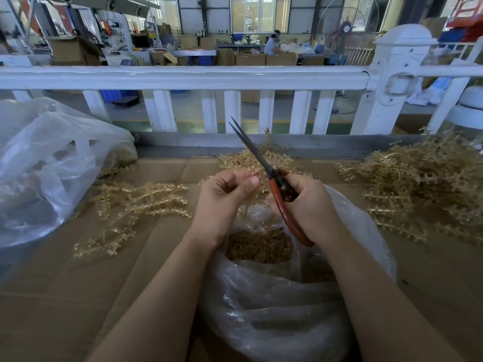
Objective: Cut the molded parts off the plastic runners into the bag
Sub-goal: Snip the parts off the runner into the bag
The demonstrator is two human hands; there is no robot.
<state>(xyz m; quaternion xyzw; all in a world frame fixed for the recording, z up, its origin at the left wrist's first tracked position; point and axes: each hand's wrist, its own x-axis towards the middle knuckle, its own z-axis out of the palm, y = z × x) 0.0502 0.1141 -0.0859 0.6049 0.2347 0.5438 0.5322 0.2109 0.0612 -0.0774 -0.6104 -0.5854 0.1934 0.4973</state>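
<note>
Clear plastic forms the bag [274,309] directly below both hands, its mouth open between the wrists, with loose tan cut parts [258,246] collected inside. The left hand [222,199] is curled, thumb against fingertips, pinching a tan runner [257,190] above the bag mouth. The right hand [308,207] grips the red handles of the scissors [271,176]; the dark blades point up and away from the hands, tips slightly parted. The blades do not touch the runner. All items rest on brown cardboard [78,283]. To the left of the left hand lie several flat runners [141,199]. Just beyond both hands sits a small heap of runners [243,158]. To the right of the right hand lies a large runner pile [423,189]. Further left stands a second clear bag [52,158]. Beyond everything runs a white railing [183,77].
</note>
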